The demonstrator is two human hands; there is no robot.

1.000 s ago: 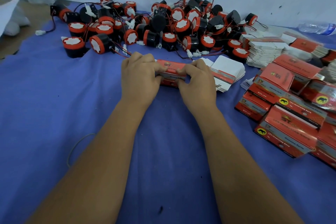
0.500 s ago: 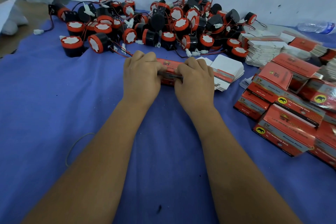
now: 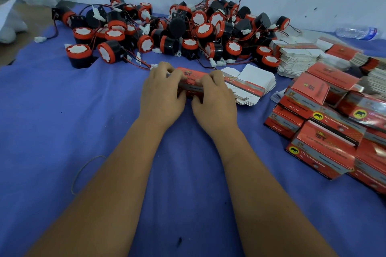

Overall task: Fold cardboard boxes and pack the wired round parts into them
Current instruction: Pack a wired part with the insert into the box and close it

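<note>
Blue cloth (image 3: 62,131) covers the whole work surface, up to the wall at the far edge.

Pile of round parts (image 3: 177,33), black bodies with red caps and red-black wires with white plugs, lies along the far edge, centre to left. Wires cross one another throughout.

Folded boxes (image 3: 334,131), red with elephant marks, are stacked loosely at the right edge. Flat blanks (image 3: 250,81) lie fanned just right of my hands; a taller stack of blanks (image 3: 296,58) sits behind them.

The box (image 3: 193,84) in work sits on the cloth, centre, a little toward the far edge, just in front of the pile. My left hand (image 3: 163,94) grips its left end, fingers curled over the top. My right hand (image 3: 213,96) grips the right end the same way. I cannot tell whether a part is already inside, or which flap is being tucked.

Risks, as I judge them:
- Squeezing from both ends may buckle the thin card or crease a flap off its score line.
- A loose plug lies touching my left fingers (image 3: 165,69); its wire could be caught in the closure.
- Pulling one part from the tangle may drag neighbours along.
- The leaning stack at the right may slide if nudged.
</note>
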